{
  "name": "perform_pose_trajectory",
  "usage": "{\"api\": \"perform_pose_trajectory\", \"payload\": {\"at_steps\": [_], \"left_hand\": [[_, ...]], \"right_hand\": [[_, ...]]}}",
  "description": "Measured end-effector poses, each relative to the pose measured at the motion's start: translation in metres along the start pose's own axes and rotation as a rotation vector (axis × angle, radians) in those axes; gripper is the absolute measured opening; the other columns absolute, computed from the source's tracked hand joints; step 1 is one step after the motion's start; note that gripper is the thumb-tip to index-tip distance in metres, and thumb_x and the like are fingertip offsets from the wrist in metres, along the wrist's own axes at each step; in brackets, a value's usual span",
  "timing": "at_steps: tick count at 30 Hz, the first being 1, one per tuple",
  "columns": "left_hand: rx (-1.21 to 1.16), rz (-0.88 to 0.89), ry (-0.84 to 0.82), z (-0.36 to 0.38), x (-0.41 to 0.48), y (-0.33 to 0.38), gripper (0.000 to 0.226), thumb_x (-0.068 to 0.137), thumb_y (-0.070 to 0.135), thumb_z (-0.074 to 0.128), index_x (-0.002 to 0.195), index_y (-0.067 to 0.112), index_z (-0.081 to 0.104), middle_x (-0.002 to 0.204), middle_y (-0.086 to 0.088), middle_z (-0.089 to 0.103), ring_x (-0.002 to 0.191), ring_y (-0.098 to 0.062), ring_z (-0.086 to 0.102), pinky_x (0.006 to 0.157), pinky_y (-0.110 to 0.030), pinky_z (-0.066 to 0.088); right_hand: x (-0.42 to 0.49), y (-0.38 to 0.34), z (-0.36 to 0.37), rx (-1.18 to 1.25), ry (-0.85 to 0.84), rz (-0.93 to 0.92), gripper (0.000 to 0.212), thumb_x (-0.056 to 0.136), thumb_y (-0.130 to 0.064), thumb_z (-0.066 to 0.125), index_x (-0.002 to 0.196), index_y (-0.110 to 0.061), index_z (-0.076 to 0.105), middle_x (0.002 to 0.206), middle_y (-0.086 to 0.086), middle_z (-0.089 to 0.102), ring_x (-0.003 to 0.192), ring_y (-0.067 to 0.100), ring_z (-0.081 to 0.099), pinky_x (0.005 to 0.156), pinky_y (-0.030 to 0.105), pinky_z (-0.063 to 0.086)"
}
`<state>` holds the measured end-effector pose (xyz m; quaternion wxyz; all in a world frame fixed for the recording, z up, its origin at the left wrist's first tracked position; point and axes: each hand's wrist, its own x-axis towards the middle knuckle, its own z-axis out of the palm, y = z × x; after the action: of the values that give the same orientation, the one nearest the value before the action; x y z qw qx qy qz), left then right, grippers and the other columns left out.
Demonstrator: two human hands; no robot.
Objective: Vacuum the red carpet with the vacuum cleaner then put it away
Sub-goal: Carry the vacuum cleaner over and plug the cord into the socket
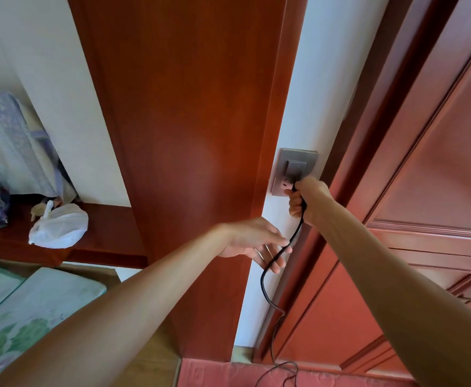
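While right hand (304, 201) grips cord (262, 283), left hand (252, 241) behind.

**Red-brown wood beside a white wall**

A tall red-brown wooden panel (184, 121) stands in soft daylight. Just right of it runs a narrow white wall strip (326, 79) bearing a grey socket plate (283, 160), and further right is a panelled door (424, 191). Left of the panel, a low shelf (108, 227) carries a knotted white plastic bag (61, 224).

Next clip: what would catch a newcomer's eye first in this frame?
The right hand is mid-frame at the grey wall socket, its grip closed round the black cord at the plug end. Just below, the left hand lies open with the cord crossing its fingers. The cord runs down to the red carpet at the bottom edge.
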<state>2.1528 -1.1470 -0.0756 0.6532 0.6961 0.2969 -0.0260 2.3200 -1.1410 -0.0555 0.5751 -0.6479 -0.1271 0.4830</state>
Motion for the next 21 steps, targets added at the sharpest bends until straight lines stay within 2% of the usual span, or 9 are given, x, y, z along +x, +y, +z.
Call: {"api": "perform_pose_trajectory", "payload": {"at_steps": [5,9,11,15,18,21], "left_hand": [[-0.024,-0.018,-0.012,-0.006,0.012,-0.007,0.032,0.104,0.021,0.051,0.122,-0.005,0.059,0.102,-0.024,0.068,0.094,-0.037,0.067,0.089,-0.037,0.059],[-0.073,-0.004,0.048,-0.002,0.014,-0.009,0.025,0.102,0.013,0.045,0.114,-0.001,0.062,0.096,-0.023,0.069,0.092,-0.035,0.069,0.093,-0.042,0.058],[-0.072,-0.006,0.072,-0.004,0.014,-0.009,0.024,0.102,0.013,0.045,0.113,0.0,0.063,0.096,-0.023,0.07,0.094,-0.036,0.069,0.092,-0.042,0.058],[-0.115,-0.012,0.122,-0.001,0.013,-0.014,0.028,0.102,0.012,0.047,0.118,-0.004,0.063,0.1,-0.025,0.072,0.102,-0.041,0.069,0.097,-0.044,0.056],[-0.123,0.009,0.177,0.012,0.009,-0.014,0.025,0.101,0.009,0.049,0.114,-0.004,0.065,0.094,-0.021,0.071,0.093,-0.034,0.069,0.096,-0.043,0.056],[-0.159,0.032,0.206,0.028,0.006,-0.015,0.023,0.098,0.008,0.051,0.11,-0.003,0.067,0.089,-0.015,0.071,0.087,-0.029,0.069,0.094,-0.042,0.057]], "right_hand": [[0.005,0.004,0.001,0.012,0.077,-0.058,0.025,0.087,-0.005,0.032,0.098,-0.002,0.055,0.033,-0.004,0.038,0.027,0.007,0.024,0.033,0.014,0.017],[0.005,0.0,0.012,0.058,0.149,-0.091,0.025,0.084,-0.002,0.032,0.086,-0.005,0.056,0.064,0.008,0.053,0.027,0.008,0.027,0.034,0.013,0.021],[0.006,-0.002,0.015,0.049,0.188,-0.11,0.025,0.082,-0.001,0.032,0.077,-0.006,0.057,0.072,0.011,0.055,0.029,0.008,0.027,0.035,0.013,0.022],[0.006,0.001,0.011,0.028,0.134,-0.125,0.026,0.08,0.001,0.03,0.069,-0.007,0.052,0.072,0.012,0.054,0.031,0.008,0.025,0.038,0.015,0.019],[0.004,0.004,0.008,-0.022,0.132,-0.176,0.026,0.079,0.001,0.031,0.075,-0.007,0.056,0.073,0.013,0.054,0.032,0.009,0.029,0.038,0.015,0.021],[-0.003,0.005,0.001,-0.016,0.055,-0.133,0.026,0.094,-0.006,0.039,0.081,-0.01,0.061,0.066,0.006,0.057,0.038,0.011,0.039,0.04,0.016,0.027]]}}
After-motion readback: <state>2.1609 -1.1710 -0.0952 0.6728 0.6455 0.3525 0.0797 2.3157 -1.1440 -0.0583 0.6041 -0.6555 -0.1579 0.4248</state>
